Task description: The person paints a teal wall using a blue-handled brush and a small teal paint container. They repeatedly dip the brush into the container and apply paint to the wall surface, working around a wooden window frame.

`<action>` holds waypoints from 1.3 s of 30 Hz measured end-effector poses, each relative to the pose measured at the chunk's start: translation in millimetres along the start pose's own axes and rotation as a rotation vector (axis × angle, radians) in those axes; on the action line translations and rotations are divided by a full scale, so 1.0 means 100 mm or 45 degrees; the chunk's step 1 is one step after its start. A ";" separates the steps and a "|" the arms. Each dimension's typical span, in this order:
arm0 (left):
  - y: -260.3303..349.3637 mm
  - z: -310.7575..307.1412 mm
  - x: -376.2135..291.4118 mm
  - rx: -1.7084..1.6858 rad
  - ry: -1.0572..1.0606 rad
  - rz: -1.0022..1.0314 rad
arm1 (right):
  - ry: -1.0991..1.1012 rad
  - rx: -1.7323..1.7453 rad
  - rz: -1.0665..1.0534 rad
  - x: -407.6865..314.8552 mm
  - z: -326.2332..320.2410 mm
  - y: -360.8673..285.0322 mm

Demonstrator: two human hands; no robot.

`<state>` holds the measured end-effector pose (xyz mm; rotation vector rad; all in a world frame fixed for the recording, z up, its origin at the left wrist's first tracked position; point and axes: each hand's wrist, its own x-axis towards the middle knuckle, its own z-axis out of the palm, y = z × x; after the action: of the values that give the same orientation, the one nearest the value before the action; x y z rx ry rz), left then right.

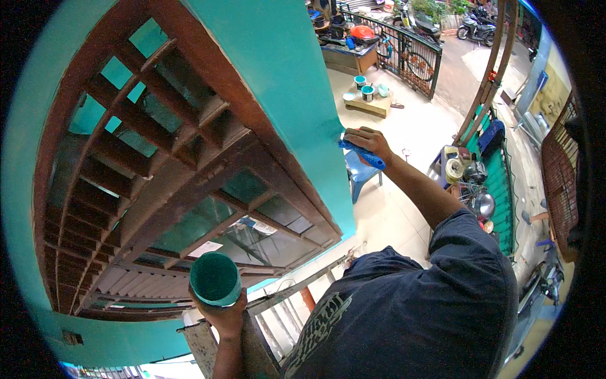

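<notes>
My right hand (370,141) grips a paintbrush (363,156) by its blue handle. That hand is at the outer corner of a teal-painted wall (289,85); its fingers and the wall's edge largely hide the bristles. Lower down, my left hand (221,316) is wrapped around a cup (216,294). The cup is tilted towards the camera, and its inside is coated dark teal. Behind the cup and beside the painted strip is a brown wooden window frame (265,109) with glass panes and a lattice of small openings above.
Paint containers (368,93) stand on a low wooden platform (378,105). A blue plastic chair (363,175) is below my right hand. Helmets (482,203) and other items sit by a green fence (503,227). A metal gate (416,61) borders the street, with motorcycles (476,29) beyond.
</notes>
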<state>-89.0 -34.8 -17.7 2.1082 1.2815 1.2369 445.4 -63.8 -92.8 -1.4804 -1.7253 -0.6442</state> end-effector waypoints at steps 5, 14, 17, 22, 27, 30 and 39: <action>0.00 0.00 -0.01 0.009 -0.009 0.062 | 0.274 -0.140 -0.228 0.67 -0.48 0.41; 0.01 0.00 0.00 0.141 0.014 0.138 | 0.454 -0.037 -0.018 0.27 0.00 -0.18; 0.09 0.00 0.04 -0.082 -0.055 0.022 | 0.083 0.363 0.198 -0.23 0.25 -0.41; 0.17 0.01 0.04 0.016 -0.064 0.038 | -0.027 0.221 -0.284 0.44 0.20 -0.27; 0.15 0.00 0.05 -0.051 -0.085 -0.002 | 0.531 0.129 -0.206 1.06 -0.01 -0.46; 0.17 -0.01 0.05 -0.007 -0.109 0.011 | 0.661 0.102 -0.080 0.91 0.16 -0.75; 0.22 0.01 0.09 -0.012 -0.104 0.049 | 0.154 0.531 0.009 0.19 0.67 -0.95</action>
<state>-75.1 -38.1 1.0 2.1627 1.2032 1.1573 336.9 -19.5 -107.7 -1.1322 -1.6388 -0.3344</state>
